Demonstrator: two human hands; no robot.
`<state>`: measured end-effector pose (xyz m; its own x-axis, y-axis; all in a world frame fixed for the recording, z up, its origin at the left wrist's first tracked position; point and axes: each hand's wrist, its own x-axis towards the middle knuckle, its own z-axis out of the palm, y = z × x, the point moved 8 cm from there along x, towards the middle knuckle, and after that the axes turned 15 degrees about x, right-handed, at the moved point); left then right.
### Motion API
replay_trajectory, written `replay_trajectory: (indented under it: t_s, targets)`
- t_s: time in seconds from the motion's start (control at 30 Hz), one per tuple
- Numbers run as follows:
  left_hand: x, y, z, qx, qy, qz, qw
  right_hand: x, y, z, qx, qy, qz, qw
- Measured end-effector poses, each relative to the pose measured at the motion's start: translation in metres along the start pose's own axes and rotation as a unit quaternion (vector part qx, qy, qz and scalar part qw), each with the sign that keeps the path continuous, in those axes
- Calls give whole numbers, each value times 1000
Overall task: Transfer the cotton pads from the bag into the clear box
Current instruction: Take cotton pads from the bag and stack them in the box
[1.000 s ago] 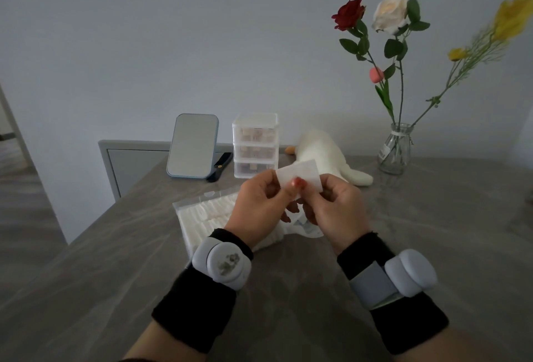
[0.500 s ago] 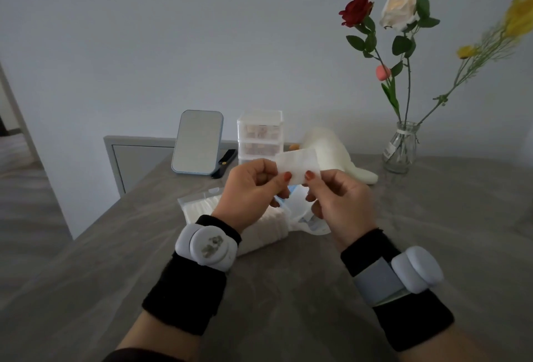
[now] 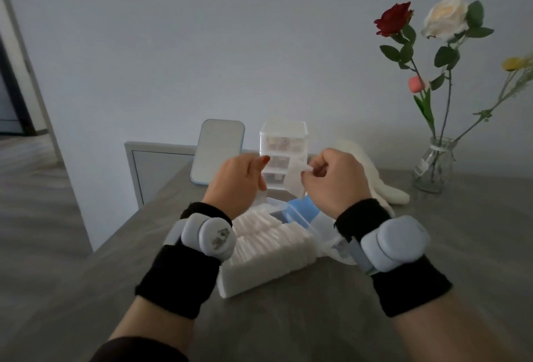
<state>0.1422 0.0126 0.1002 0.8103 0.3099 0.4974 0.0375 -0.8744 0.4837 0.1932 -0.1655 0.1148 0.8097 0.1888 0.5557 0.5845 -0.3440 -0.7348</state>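
**Pad pinched in right hand above the bag**

At the far left edge of the table a mirror stood upright. The left hand was raised over the table with its fingers curled and the thumb tip pointing right. The blur made it impossible to tell whether it held anything. Below and between the two wrists lay the bag, flat on the table and packed with rows of white pads, its open end toward the right. Behind the hands stood the box, a clear stack of drawers, near the wall. In front of it a single pad hung down, pinched at its upper edge by the fingertips of the right hand, whose other fingers were folded in. The pad was clear of the left hand, above the bag and not in the box. Further right lay a white plush toy, then a glass vase of flowers.
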Motion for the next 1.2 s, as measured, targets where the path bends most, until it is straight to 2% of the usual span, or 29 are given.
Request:
replay_trajectory:
  t_s: [0.3, 0.5, 0.57, 0.67, 0.8, 0.97, 1.2]
  targets:
    - [-15, -13, 56, 83, -174, 88, 977, -9, 16, 37, -100, -72, 22, 992]
    - [-14, -8, 65, 92, -247, 86, 961, -12, -7, 33, -220, -20, -90, 971]
    - [-14, -8, 69, 107, -271, 75, 954, -16, -7, 45, -220, -56, -96, 969]
    - [-18, -4, 76, 148, -305, 82, 937, -19, 8, 61, -189, -133, -35, 972]
    - [-20, -5, 76, 165, -327, 73, 928, -19, 21, 68, -163, -179, 19, 970]
    - [-19, -1, 72, 134, -321, 74, 935, -24, 25, 77, -185, -220, 17, 958]
    - [-14, -8, 60, 71, -297, 60, 950, -25, 16, 72, -292, -198, -4, 936]
